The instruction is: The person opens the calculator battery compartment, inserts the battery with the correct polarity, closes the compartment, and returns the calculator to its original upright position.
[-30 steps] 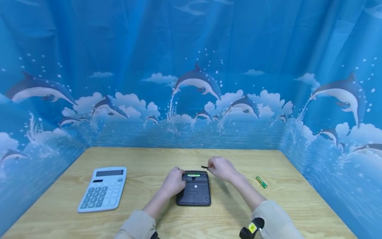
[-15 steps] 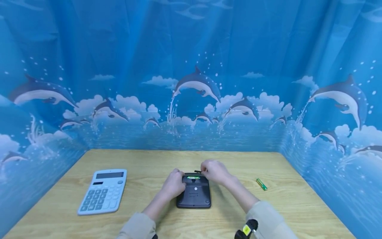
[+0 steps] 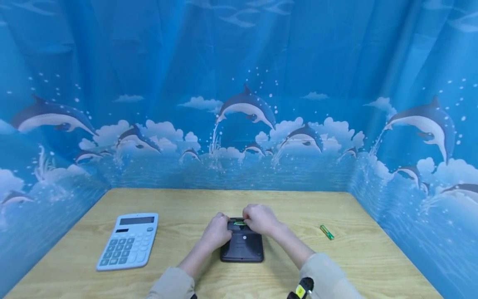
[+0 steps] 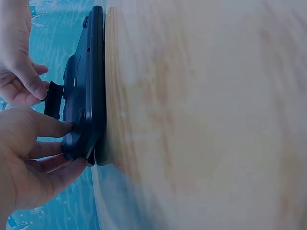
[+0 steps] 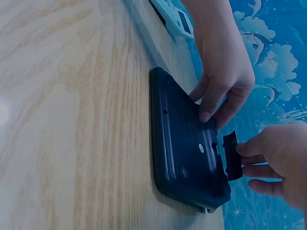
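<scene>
Plainly, from the head view, we see the device (image 3: pixel 242 249) lying back up on the tabletop (image 3: pixel 179 286), with a green battery (image 3: pixel 239 223) set in its far end, long axis left to right. The left hand (image 3: pixel 215 231) grips the device's left edge near the far corner; the right hand (image 3: pixel 260 219) is over the far right part, at the battery's right end. What its fingers hold is hard for us to make out here. We note a spare battery (image 3: pixel 327 232) well off to the right and a pale calculator (image 3: pixel 127 241) well off to the left.

From the left wrist, we find a black cover (image 4: pixel 54 100) pinched in the right hand's fingers, just above the device's back. The left hand's fingers close round the device's corner.

From the right wrist, the cover's long axis runs roughly along the device's far edge, and the device lies just past the cover from the right fingers. That alignment, we judge, matters most, with the right hand nearer the cover. Whether cover and device touch, we cannot tell.
</scene>
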Motion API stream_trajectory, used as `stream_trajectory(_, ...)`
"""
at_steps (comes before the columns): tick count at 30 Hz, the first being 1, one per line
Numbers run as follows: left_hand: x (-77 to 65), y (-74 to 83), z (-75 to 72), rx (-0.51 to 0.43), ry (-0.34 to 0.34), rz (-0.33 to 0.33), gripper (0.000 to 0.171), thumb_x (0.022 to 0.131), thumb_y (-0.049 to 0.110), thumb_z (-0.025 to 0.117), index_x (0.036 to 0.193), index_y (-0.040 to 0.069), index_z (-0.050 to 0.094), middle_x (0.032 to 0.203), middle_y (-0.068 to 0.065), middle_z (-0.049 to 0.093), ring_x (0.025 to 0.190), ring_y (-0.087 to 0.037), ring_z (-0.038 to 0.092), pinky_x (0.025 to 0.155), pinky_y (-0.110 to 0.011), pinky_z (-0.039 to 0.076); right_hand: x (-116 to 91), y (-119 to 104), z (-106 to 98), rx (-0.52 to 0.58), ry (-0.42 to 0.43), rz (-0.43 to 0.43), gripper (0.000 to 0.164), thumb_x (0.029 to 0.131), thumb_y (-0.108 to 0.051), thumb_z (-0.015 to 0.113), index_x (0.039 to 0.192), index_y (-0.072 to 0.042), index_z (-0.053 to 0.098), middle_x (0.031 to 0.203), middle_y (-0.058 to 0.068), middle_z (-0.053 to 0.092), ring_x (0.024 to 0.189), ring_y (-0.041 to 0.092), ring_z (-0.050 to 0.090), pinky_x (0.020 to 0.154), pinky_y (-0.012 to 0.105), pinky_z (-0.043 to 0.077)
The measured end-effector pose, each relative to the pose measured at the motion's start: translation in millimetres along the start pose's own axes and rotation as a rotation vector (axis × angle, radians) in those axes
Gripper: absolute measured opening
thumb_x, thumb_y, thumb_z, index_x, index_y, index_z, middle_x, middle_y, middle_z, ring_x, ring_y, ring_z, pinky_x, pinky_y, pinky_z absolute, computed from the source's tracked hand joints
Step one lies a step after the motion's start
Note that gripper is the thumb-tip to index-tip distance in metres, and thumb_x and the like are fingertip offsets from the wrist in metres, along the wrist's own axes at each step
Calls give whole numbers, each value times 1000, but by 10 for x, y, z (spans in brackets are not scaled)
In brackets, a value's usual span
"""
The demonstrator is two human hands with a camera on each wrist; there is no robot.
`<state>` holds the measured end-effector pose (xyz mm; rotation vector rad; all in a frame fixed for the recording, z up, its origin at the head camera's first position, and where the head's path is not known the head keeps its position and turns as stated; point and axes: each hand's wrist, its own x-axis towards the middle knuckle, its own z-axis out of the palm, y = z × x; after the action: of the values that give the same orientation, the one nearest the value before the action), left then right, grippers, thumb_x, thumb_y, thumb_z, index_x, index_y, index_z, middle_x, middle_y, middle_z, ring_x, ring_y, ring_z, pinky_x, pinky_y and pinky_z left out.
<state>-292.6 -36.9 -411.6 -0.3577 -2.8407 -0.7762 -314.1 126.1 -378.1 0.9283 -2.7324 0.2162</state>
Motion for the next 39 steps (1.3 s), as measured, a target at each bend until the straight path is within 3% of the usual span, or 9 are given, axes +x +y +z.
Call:
stream_trajectory(10, 8, 31, -3, 8, -32, -47, 26, 73, 1, 68, 97, -7, 64, 89, -11, 54, 81, -22, 55, 77, -37, 51, 10, -40, 67, -40, -3, 5, 10, 82, -13, 68, 74, -16, 63, 75, -6, 54, 68, 10, 53, 53, 23, 44)
stream_trajectory(19, 5, 8, 13, 31, -30, -28, 26, 72, 1, 68, 97, -7, 65, 89, -11, 54, 80, -22, 56, 76, -37, 52, -1, -55, 106, -50, 32, -29, 12, 82, -13, 68, 73, -16, 61, 72, -7, 50, 64, 9, 49, 49, 22, 40)
stream_trajectory(32, 27, -1, 21, 31, -34, -38, 27, 74, 3, 68, 99, -7, 64, 93, -12, 55, 85, -23, 57, 79, -37, 51, 23, -64, 136, -63, 2, -2, 17, 83, -15, 67, 70, -18, 56, 71, -8, 48, 63, 8, 46, 50, 22, 39)
stream_trajectory(39, 28, -20, 24, 34, -25, -18, 26, 73, 3, 68, 97, -8, 64, 92, -12, 56, 83, -23, 57, 77, -36, 51, 22, -74, 149, -77, 18, -30, 16, 82, -14, 67, 70, -17, 57, 71, -7, 49, 65, 10, 49, 50, 23, 41)
